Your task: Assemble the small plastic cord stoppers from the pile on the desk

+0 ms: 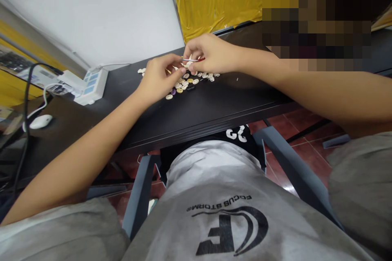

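Over the dark table, my right hand (208, 54) is closed around a slim tool (191, 60) with a metal tip and a red part. My left hand (162, 75) is beside it, its thumb and fingers brought together near the tool's tip; what they hold is too small to name. Beneath and around both hands lies a loose pile of small oval pieces (184, 85), mostly cream, with some yellow, black and purple. Several more cream pieces (211, 76) lie under my right hand, and a few (141, 71) rest left of my left hand.
A white power strip (92, 85) with plugs and cables sits on the left of the dark table (214, 102). A white mouse (42, 121) lies farther left. Another person, partly blurred out, is at the upper right.
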Tool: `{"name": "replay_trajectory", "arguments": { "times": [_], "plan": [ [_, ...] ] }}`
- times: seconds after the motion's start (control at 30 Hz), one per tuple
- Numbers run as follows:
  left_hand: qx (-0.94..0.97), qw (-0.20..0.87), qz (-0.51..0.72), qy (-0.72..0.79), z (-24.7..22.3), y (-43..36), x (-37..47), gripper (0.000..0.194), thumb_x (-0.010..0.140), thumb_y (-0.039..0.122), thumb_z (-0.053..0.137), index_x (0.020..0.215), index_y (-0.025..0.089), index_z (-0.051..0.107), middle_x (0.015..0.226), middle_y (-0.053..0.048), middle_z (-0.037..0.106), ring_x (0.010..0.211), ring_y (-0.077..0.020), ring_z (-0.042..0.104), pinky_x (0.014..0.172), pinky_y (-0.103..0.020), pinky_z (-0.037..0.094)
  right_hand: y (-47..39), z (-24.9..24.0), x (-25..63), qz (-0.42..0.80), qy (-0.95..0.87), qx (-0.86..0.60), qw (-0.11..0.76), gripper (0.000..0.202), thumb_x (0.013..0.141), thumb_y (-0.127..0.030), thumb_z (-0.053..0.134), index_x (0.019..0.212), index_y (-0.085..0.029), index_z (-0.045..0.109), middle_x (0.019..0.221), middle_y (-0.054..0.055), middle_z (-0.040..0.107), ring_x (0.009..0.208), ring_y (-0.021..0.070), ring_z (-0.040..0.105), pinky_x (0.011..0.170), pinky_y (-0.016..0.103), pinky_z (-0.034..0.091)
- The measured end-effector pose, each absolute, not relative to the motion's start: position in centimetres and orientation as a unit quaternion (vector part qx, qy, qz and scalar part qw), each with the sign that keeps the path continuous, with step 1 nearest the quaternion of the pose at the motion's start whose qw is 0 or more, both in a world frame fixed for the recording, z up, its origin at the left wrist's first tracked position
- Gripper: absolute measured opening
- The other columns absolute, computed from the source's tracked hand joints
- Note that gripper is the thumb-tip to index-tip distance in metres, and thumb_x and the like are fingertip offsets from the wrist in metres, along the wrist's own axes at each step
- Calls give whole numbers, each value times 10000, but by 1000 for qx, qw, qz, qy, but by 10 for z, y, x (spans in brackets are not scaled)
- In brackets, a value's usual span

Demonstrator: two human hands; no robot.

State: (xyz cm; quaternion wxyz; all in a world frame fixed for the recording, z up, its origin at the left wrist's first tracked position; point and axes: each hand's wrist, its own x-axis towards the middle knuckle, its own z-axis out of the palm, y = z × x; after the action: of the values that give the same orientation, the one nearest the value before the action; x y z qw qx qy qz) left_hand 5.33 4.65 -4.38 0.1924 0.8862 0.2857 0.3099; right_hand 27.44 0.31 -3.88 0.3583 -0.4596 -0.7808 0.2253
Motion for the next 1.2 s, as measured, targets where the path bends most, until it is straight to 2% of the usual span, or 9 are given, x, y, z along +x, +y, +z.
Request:
{"name": "replay_trajectory", "arguments": {
  "times": [0.07,0.17,0.27,0.4,0.47,0.6,0.83,1.03,1.2],
  "plan": [
    [874,237,327,271,-45,47,54,300,914,484,805,1055,219,824,959,-76,837,839,-259,736,755,-352,561,5,-42,272,250,-771,-450,375,265,757,-255,923,900,-255,700,857,38,823,855,255,746,738,358,553],
    [856,308,339,239,-46,48,56,434,837,649,863,939,231,810,892,-80,833,914,-307,764,742,-380,597,5,-43,270,280,-753,-438,403,324,742,-218,966,863,-247,667,786,24,803,789,225,745,645,302,531],
    [842,349,344,228,-47,48,58,513,780,728,882,899,236,803,835,-66,819,903,-305,770,736,-407,612,3,-41,271,306,-753,-411,412,303,772,-188,961,820,-225,664,764,24,795,757,192,744,599,258,505],
    [829,366,346,243,-48,55,58,497,748,714,906,929,259,821,836,-47,819,636,-201,638,564,-374,495,1,-38,272,305,-766,-384,416,245,805,-140,929,822,-212,695,738,1,782,733,169,739,593,234,494],
    [830,368,337,250,-50,62,58,489,726,710,918,920,274,811,843,-38,814,591,-174,570,548,-372,448,2,-40,270,292,-761,-387,431,267,784,-105,933,835,-218,696,705,-18,766,706,167,729,597,236,496],
    [833,371,322,255,-53,71,57,464,712,699,918,845,285,756,804,-7,778,628,-173,559,599,-394,478,4,-42,267,271,-755,-396,447,315,758,-45,917,866,-227,684,687,-29,756,718,178,737,621,249,503],
    [843,351,332,234,-54,71,55,431,787,691,881,918,299,762,846,-7,801,694,-195,610,608,-390,501,2,-41,268,252,-743,-422,455,366,755,-27,898,883,-244,632,685,-35,747,684,178,720,600,267,484],
    [849,321,355,222,-54,73,54,466,823,717,851,969,288,743,840,-21,792,703,-210,654,623,-408,530,-2,-39,268,247,-736,-446,446,313,791,-165,918,827,-263,624,712,-24,753,684,183,693,561,273,468],
    [823,354,371,245,-52,68,57,522,722,699,929,915,263,716,816,-47,790,674,-210,659,661,-442,573,-4,-37,268,237,-735,-454,445,244,830,-209,870,784,-262,637,686,-20,733,601,168,626,507,282,417]
  ]
}}
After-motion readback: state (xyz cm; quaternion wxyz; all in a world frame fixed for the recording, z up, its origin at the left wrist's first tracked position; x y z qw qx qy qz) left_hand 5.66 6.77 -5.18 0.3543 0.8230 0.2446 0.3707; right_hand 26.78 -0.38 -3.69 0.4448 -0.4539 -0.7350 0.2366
